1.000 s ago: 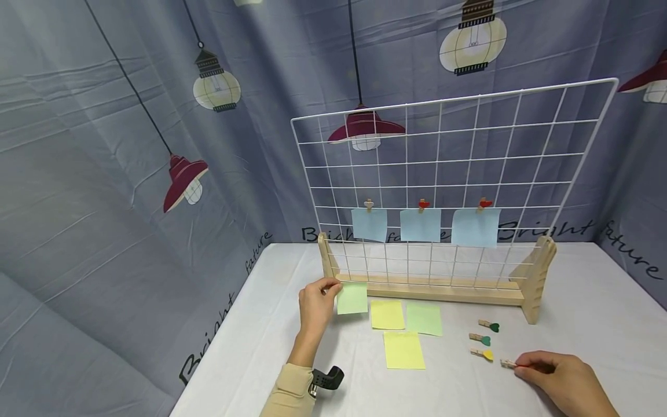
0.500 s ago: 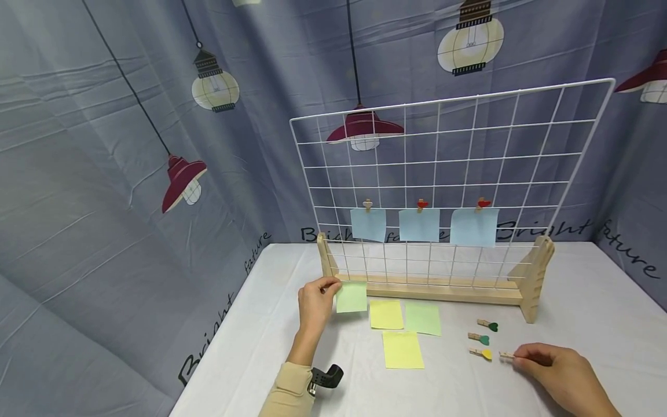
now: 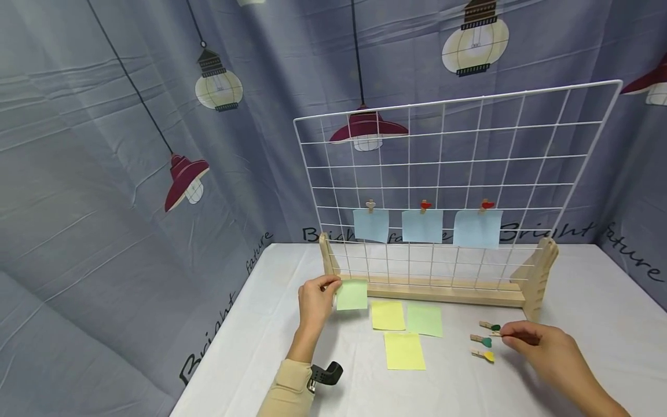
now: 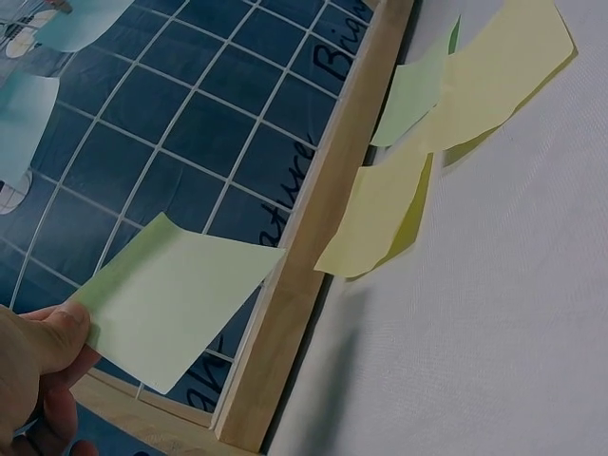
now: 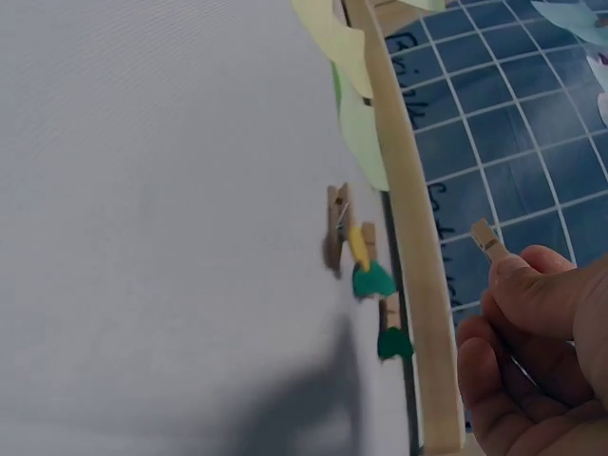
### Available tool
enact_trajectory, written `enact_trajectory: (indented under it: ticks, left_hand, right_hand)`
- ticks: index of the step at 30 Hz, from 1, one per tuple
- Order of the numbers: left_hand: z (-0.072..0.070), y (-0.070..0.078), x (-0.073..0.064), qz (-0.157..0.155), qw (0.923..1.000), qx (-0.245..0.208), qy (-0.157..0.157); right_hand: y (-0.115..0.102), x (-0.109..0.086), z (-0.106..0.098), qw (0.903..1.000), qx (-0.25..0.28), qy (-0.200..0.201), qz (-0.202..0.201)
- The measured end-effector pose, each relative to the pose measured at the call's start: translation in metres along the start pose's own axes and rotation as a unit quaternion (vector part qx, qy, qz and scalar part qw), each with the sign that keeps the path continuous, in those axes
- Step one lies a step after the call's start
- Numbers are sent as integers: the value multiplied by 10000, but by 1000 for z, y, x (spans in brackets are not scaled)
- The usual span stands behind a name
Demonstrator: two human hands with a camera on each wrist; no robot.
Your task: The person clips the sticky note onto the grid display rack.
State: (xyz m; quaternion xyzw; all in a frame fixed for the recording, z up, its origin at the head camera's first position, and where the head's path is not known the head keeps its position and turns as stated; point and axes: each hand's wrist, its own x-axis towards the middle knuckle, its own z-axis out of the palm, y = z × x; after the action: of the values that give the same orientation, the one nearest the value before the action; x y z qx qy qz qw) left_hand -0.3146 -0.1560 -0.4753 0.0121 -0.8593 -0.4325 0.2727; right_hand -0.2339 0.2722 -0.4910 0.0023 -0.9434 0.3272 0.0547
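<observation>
My left hand [image 3: 315, 304] pinches a light green sticky note [image 3: 352, 295] by its upper left corner, in front of the rack's wooden base [image 3: 443, 291]. The left wrist view shows the note [image 4: 180, 294] held between thumb and finger. Over at the right, my right hand [image 3: 547, 350] pinches a small wooden clothespin [image 5: 487, 239], its tip pointing out beyond the fingertips; the fingers hide its other end. Beside that hand lie clothespins with a yellow heart [image 3: 488, 357], a teal heart [image 3: 487, 342] and a dark green heart [image 3: 495, 328].
A white wire grid [image 3: 443, 165] stands upright behind. Three blue notes hang on it by heart clothespins, one being the right blue note [image 3: 477, 229]. On the white table lie two yellow notes, such as the nearer yellow note [image 3: 405, 351], and a green note [image 3: 424, 320].
My right hand has moved forward and slightly left with the clothespin, from beside the yellow-heart pin to beside the green-heart ones. The left hand and its note have hardly moved.
</observation>
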Motion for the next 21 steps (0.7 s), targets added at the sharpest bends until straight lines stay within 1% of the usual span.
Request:
enact_trajectory:
  ticks: [3,5,11,16,21]
  left_hand:
    - [-1,-1,1,16,10000,13,-22]
    - [0,0,2,17,10000,15,-40]
    - [2,0,3,16,10000,32,-74]
    - [4,-1,4,45,9999,5,-106]
    - [5,-2,6,22,9999,61,-90]
  right_hand:
    - [-9,3,-1,9996,0,138,-266]
    - [-15,5,0,9992,-3,190,-358]
    - [-31,13,1,9992,73,116,-380]
    - [-40,19,1,9978,93,129,-639]
    - [-45,22,1,9975,191,71,-682]
